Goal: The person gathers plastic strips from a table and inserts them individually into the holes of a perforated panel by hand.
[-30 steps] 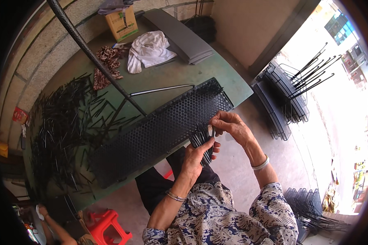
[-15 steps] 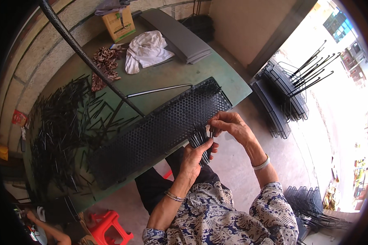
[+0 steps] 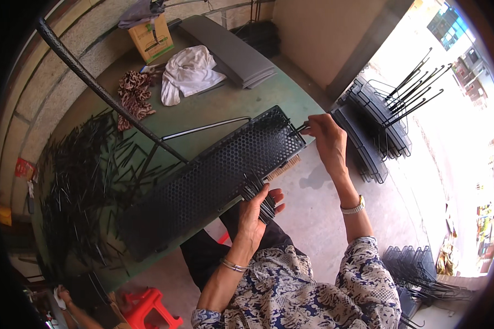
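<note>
Right hand pinches a thin rod at right end of mesh panel; contact unclear, skewed push could slip. Left hand grips rod bundle; slack hold could spill it. Panel lies along near edge of green table; bump could shift it.

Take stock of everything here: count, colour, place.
Table: one, green, left and centre.
Panel: one, black, table's near edge.
Rods: many, black, table's left.
Bar: one, black, upper left.
Cloths: two, white and brown, table's back.
Box: one, yellowish, table's back.
Sheets: several, grey, table's back right.
Stool: one, red, lower left.
Racks: two stacks, black, right.
Co-worker: one, partly visible, lower left.
Wristbands: two, silvery, wrists.
Left hand: one, gripping rod bundle.
Right hand: one, pinching black piece, panel's end.
</note>
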Tool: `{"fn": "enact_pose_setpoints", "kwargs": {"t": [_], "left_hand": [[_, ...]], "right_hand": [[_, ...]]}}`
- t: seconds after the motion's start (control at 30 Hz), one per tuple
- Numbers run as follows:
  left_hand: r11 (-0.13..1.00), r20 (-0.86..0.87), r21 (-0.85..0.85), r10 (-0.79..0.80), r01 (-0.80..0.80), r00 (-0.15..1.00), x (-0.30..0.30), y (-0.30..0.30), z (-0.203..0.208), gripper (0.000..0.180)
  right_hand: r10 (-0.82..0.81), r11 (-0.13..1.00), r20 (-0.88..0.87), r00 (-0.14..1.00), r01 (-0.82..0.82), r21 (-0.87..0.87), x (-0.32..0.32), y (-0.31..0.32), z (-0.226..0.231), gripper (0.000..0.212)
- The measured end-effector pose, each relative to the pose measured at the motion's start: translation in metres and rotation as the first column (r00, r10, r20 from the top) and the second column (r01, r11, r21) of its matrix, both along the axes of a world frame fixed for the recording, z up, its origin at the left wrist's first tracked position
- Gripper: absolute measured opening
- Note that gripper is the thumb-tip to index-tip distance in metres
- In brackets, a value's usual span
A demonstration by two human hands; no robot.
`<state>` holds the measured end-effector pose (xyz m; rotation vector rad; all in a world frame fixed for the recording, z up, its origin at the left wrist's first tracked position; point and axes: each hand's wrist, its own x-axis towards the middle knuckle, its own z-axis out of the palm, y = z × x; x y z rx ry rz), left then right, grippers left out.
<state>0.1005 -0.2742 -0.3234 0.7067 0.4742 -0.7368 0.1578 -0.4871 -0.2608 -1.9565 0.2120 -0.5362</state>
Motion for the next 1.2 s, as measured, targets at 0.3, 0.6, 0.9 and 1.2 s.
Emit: {"fn": "enact_pose_setpoints", "kwargs": {"t": [0.3, 0.6, 0.9, 1.2], "left_hand": [[0.997, -0.033, -0.074, 0.004, -0.006, 0.999, 0.004, 0.000, -0.002, 0.015], [0.999, -0.037, -0.039, 0.018, -0.019, 0.999, 0.002, -0.003, 0.005, 0.011], [1.000, 0.004, -0.021, 0.006, -0.006, 1.000, -0.003, -0.004, 0.003, 0.015], [0.999, 0.084, -0.031, 0.039, -0.036, 0.996, -0.004, -0.008, 0.013, 0.017]], "right_hand": [[-0.056, 0.957, 0.157, 0.986, 0.098, -0.273, 0.019, -0.003, -0.021, 0.009], [-0.014, 0.935, 0.100, 0.995, 0.048, -0.352, 0.015, -0.007, -0.019, 0.007], [0.097, 0.885, 0.084, 0.992, -0.047, -0.463, 0.033, -0.014, -0.032, 0.007], [-0.010, 0.814, 0.013, 1.000, 0.015, -0.581, 0.032, -0.008, -0.027, 0.012]]}}
